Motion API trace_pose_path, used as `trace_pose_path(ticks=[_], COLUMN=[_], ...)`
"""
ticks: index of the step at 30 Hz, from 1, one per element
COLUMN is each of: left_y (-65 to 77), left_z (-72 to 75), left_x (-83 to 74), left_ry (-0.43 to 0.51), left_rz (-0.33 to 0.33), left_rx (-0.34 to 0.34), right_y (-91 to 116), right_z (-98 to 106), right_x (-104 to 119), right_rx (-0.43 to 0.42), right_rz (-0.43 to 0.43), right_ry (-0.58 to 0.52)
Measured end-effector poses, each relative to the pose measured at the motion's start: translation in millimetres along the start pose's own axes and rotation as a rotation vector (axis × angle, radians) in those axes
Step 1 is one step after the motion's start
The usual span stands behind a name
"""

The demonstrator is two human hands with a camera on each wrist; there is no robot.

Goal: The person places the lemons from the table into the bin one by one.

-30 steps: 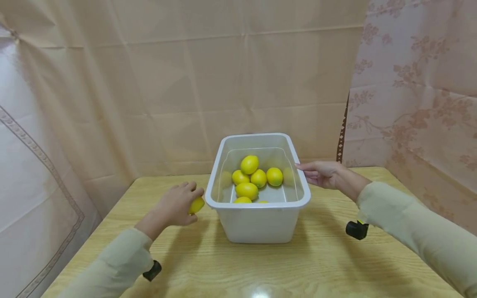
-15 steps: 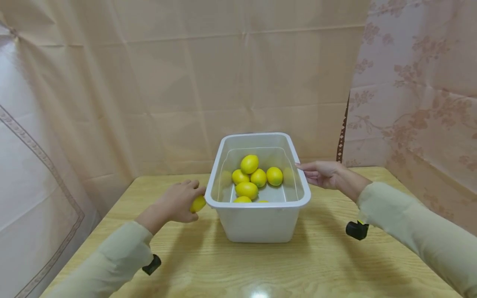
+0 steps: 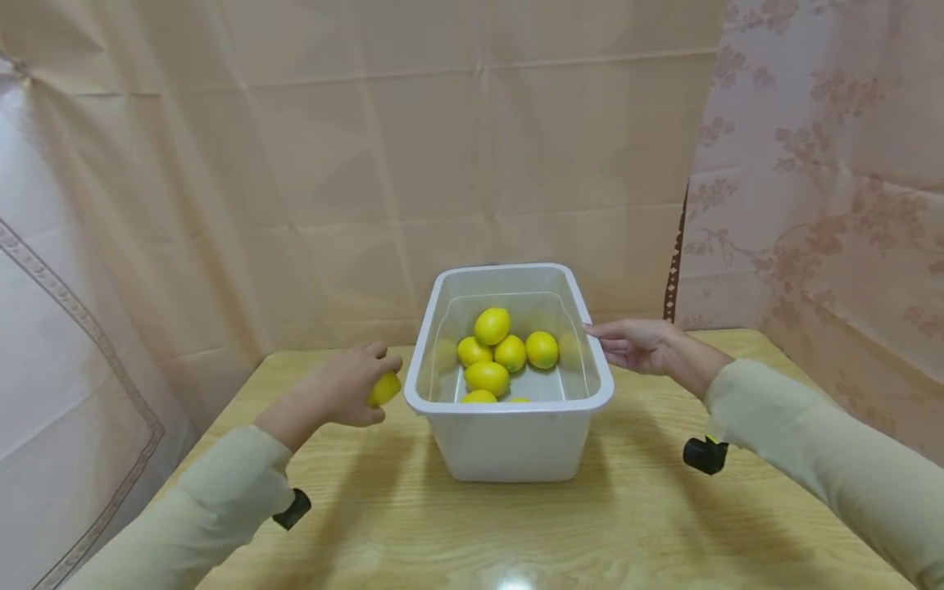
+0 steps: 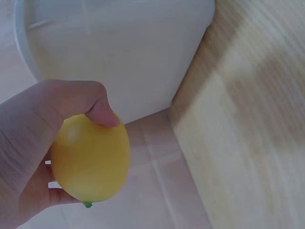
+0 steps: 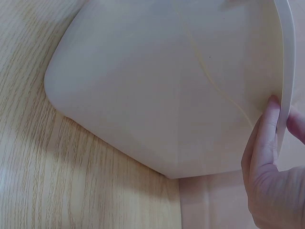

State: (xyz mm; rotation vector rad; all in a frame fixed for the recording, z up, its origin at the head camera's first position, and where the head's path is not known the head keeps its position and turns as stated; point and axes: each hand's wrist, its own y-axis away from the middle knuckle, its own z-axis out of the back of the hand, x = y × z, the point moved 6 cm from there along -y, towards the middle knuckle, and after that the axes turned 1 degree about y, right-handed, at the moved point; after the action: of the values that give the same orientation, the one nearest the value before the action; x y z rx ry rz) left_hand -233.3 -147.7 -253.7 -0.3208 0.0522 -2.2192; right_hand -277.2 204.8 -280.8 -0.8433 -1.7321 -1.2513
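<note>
My left hand (image 3: 339,387) holds a yellow lemon (image 4: 90,160) between thumb and fingers, just left of a white plastic bin (image 3: 512,442). A small green stem end shows on that lemon in the left wrist view. Several more lemons (image 3: 487,378) lie inside the bin; the front wall partly hides the nearest ones. On the other side, my right hand (image 3: 637,344) pinches the bin's right rim, with fingers (image 5: 267,129) under its outer edge and the thumb over the top.
The bin stands on a wood-grain table (image 3: 472,533). Behind the table hangs a beige curtain (image 3: 472,164), with a floral-patterned cloth (image 3: 833,213) at the right and a pale cloth (image 3: 59,369) at the left. Black wrist cameras (image 3: 705,456) sit under both forearms.
My left hand has risen slightly with the lemon in its grip, staying beside the bin's left rim. My right hand and the bin have stayed put.
</note>
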Motion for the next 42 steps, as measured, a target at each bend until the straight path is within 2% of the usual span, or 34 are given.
trace_pose_path(ticks=[9,19,28,35,42], left_y=[-6.4,-9.7,-11.9,-16.5,-21.8], left_z=[14.3,31.6,36.7,44.2,46.8], left_x=[4.8,5.5,7.0,12.8,19.5], left_ry=[-0.001,0.021,0.045,0.058,0.036], left_rz=[0.010,0.062,0.094,0.080,0.089], left_rx=[-0.015,0.030,0.074,0.064,0.117], right_y=[-0.9,0.5,1.2,-0.2,-1.7], right_z=[1.2,-0.6,-1.4,-0.5,-1.8], right_x=[-1.8,3.0,1.5,2.4,2.1], right_rx=[0.018,0.010,0.007,0.021,0.025], right_rz=[-0.001,-0.013,-0.021,-0.018,-0.019], right_ry=[0.002,0.019,0.008,0.005,0.008])
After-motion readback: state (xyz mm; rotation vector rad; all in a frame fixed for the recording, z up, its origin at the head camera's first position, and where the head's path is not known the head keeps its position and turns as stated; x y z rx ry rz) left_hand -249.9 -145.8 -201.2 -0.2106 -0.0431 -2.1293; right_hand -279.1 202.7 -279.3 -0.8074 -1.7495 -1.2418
